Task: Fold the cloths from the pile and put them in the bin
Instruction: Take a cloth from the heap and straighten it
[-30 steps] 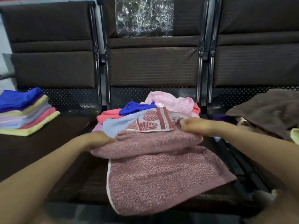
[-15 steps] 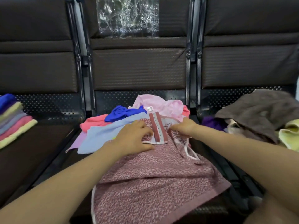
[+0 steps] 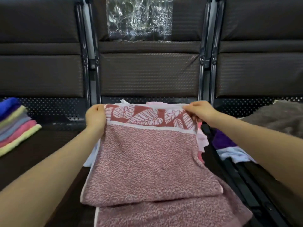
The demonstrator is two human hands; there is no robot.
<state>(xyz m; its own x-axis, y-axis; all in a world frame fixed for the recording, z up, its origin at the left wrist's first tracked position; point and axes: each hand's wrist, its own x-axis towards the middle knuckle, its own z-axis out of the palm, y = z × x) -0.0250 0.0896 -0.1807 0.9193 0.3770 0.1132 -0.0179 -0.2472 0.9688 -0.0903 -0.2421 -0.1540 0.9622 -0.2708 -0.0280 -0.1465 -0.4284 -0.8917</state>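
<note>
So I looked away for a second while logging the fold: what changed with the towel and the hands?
Both hands moved apart to the pink towel's far corners: the left hand now pinches the left corner and the right hand the right, holding the leaf-patterned border spread flat and doubled over the lower layer. The folded stack on the left seat looks unchanged.

Towel (image 3: pixel 147 161): pink terry cloth, rough looped pile, flat woven leaf border. Seat backs (image 3: pixel 149 72): dark matt textured padding, glossy black metal frame (image 3: pixel 201 63). Plastic sheet (image 3: pixel 139 18): clear, crinkled, shiny.
</note>
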